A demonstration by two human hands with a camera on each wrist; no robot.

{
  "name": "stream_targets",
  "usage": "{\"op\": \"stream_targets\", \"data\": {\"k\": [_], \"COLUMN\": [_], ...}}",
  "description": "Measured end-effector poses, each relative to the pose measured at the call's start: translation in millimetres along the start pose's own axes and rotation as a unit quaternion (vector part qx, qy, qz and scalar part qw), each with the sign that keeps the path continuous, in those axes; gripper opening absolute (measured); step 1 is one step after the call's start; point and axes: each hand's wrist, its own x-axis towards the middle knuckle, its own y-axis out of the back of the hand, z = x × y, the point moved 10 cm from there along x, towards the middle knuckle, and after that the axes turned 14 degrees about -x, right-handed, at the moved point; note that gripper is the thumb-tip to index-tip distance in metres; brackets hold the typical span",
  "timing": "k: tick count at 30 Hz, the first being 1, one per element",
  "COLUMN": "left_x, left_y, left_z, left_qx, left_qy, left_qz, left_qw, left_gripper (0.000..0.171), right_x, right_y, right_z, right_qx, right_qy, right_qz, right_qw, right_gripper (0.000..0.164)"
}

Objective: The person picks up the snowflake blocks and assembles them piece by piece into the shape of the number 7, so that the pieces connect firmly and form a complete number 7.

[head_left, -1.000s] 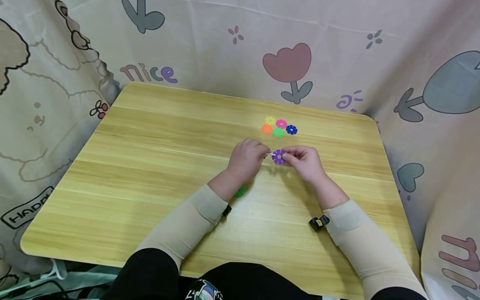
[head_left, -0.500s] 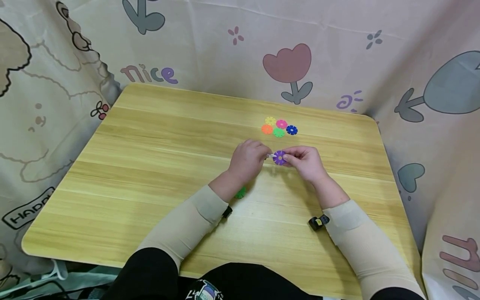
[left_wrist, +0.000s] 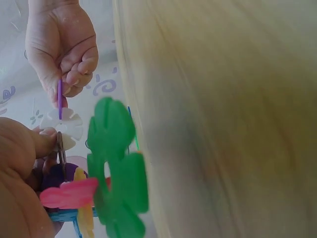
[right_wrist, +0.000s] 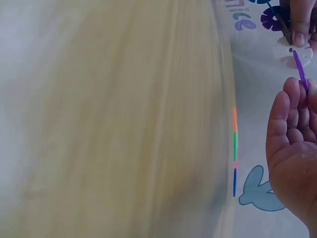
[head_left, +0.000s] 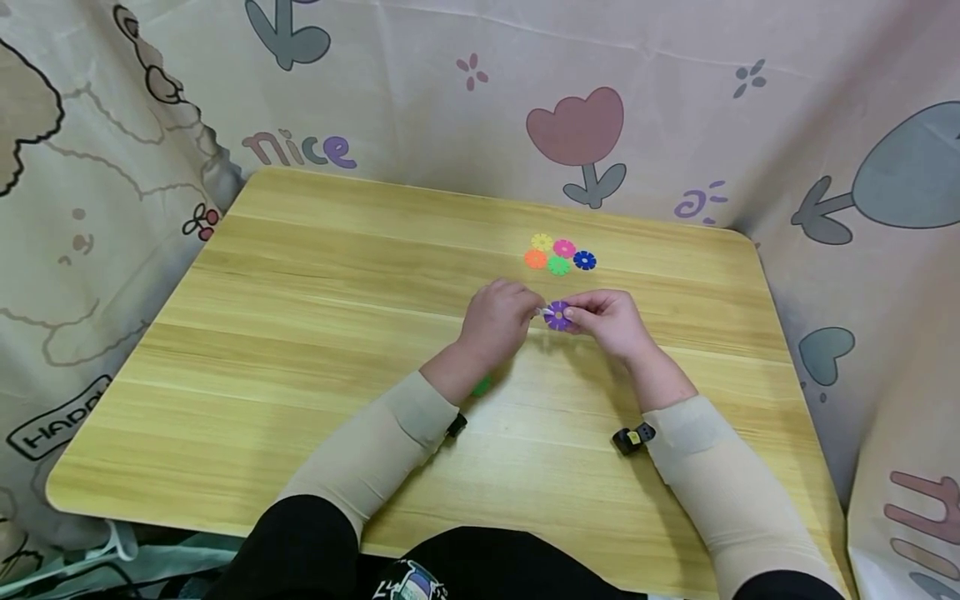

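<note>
My left hand (head_left: 495,321) grips a white notched plastic snowflake disc (left_wrist: 75,124), part of a joined chain. In the left wrist view the chain also bears a dark purple disc (left_wrist: 54,174), a pink disc (left_wrist: 69,193), a yellow one (left_wrist: 85,218) and a large green disc (left_wrist: 130,178) close to the camera. My right hand (head_left: 611,321) pinches a purple snowflake disc (head_left: 557,316) between thumb and fingers. Its edge meets the white disc's rim, the two standing crosswise. Whether their slots are engaged I cannot tell. From above, my left hand hides most of the chain.
Beyond my hands, loose discs lie grouped on the wooden table (head_left: 300,333): yellow (head_left: 542,242), pink (head_left: 564,249), orange (head_left: 536,259), light green (head_left: 558,266) and blue (head_left: 585,260). A patterned curtain (head_left: 420,108) hangs behind the table and along its sides.
Both hands stay almost in place, holding the same discs. The purple disc has shifted very slightly, and the green disc below my left wrist shows a little less.
</note>
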Motion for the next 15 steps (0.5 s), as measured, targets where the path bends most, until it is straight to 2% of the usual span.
{"op": "stream_targets", "data": {"k": [5, 9, 15], "left_x": [1.0, 1.9, 2.7], "left_y": [-1.0, -2.6, -0.5], "left_z": [-0.8, -1.3, -4.9], "left_qx": [0.000, -0.002, -0.002], "left_qy": [0.001, 0.003, 0.022], "left_qz": [0.007, 0.000, -0.003], "left_qw": [1.0000, 1.0000, 0.9997], "left_gripper": [0.012, 0.013, 0.014], "right_x": [1.0, -0.3, -0.9], "right_y": [-0.4, 0.0, -2.5], "right_z": [-0.2, -0.6, -1.4], "right_qx": [0.013, 0.010, 0.015], "right_qy": [-0.002, -0.004, -0.010], "right_qz": [0.003, 0.005, 0.003], "right_qw": [1.000, 1.000, 1.000], "right_gripper": [0.021, 0.021, 0.022]}}
